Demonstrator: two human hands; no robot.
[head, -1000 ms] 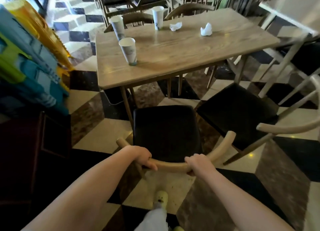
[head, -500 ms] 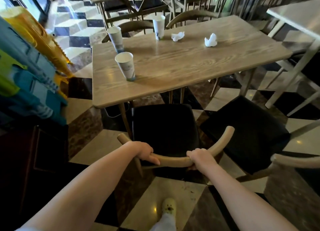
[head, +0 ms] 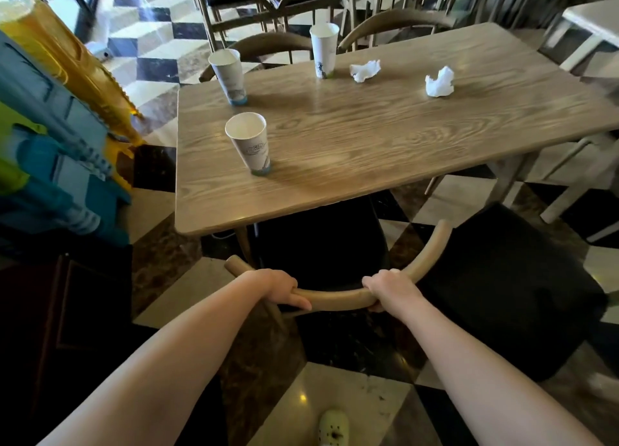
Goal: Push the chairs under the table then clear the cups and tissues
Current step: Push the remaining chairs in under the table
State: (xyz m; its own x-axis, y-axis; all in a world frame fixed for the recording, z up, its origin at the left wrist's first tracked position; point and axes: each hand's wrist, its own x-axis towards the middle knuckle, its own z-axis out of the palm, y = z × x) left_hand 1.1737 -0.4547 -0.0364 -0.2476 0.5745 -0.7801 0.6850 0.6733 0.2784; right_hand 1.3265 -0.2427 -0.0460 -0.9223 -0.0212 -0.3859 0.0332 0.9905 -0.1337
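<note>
Both hands grip the curved wooden backrest of a black-seated chair [head: 338,300]: my left hand [head: 281,289] near its left end, my right hand [head: 390,288] right of centre. The seat's front part is hidden beneath the near edge of the wooden table [head: 385,150]. Three paper cups stand on the table: one near the front left [head: 249,144], one at the back left [head: 229,77], one at the back centre [head: 323,50]. Two crumpled tissues lie at the back, one beside the centre cup [head: 365,71], one further right [head: 439,82].
A second black-seated chair [head: 502,288] stands pulled out to the right. Two chairs' backrests [head: 268,45] show beyond the table's far side. Colourful plastic items [head: 57,127] crowd the left. A white table [head: 596,20] stands at the right; a dark cabinet [head: 50,328] at the lower left.
The chair in my hands has slid forward, so its seat now reaches under the table edge. I have stepped closer; the table looks nearer.
</note>
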